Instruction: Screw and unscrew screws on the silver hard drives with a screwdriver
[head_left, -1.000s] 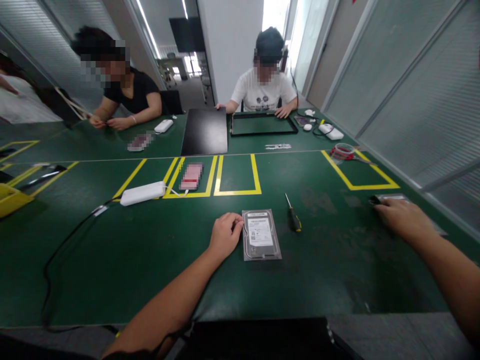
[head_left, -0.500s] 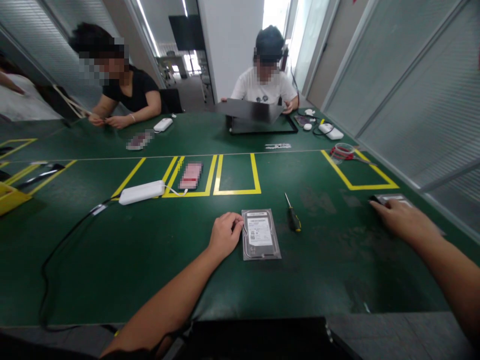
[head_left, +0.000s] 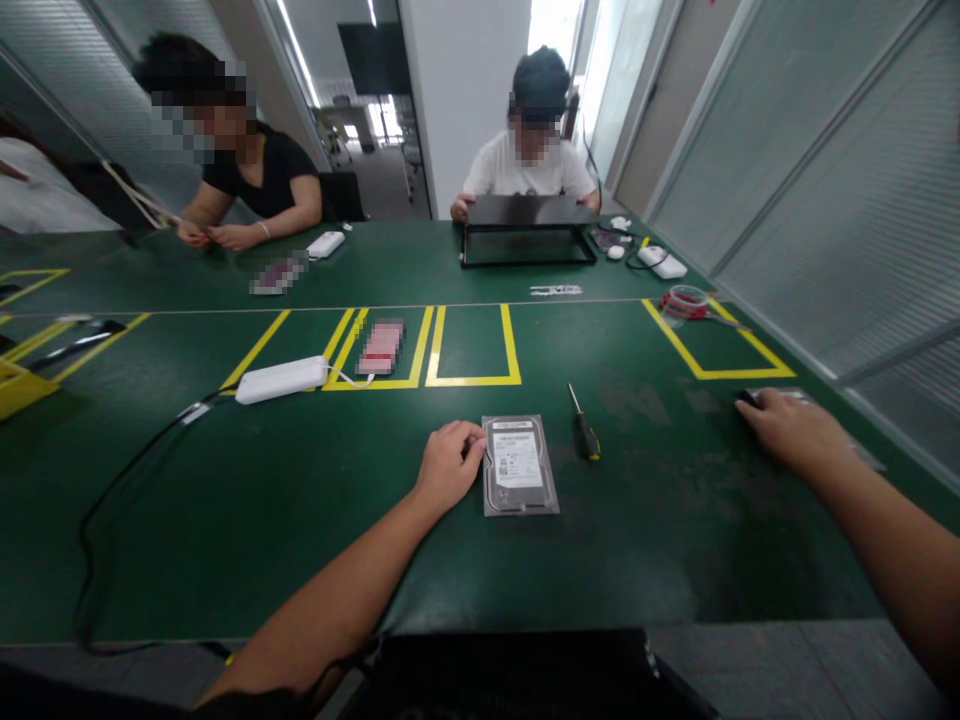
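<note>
A hard drive [head_left: 517,470] with a white label lies flat on the green table, in what looks like a clear sleeve. My left hand [head_left: 452,465] rests at its left edge, closed, with thumb and curled fingers touching the edge. A screwdriver [head_left: 586,430] with a black and yellow handle lies to the right of the drive, its tip pointing away from me. Farther right, my right hand [head_left: 799,432] is closed over a flat silver and black object [head_left: 796,396]. Most of that object is hidden under the hand, so its kind cannot be made out.
Yellow tape [head_left: 472,381] marks several rectangles. A white power strip [head_left: 281,380] with a black cable, a pink-screened phone [head_left: 381,347] and a clear round container [head_left: 684,304] are on the table. Opposite, a co-worker in white holds a dark panel [head_left: 529,209] above a black frame [head_left: 529,262].
The co-worker opposite has lifted the dark panel from the left of the black frame and brought it over the frame. My hands, the drive and the screwdriver stay essentially in place.
</note>
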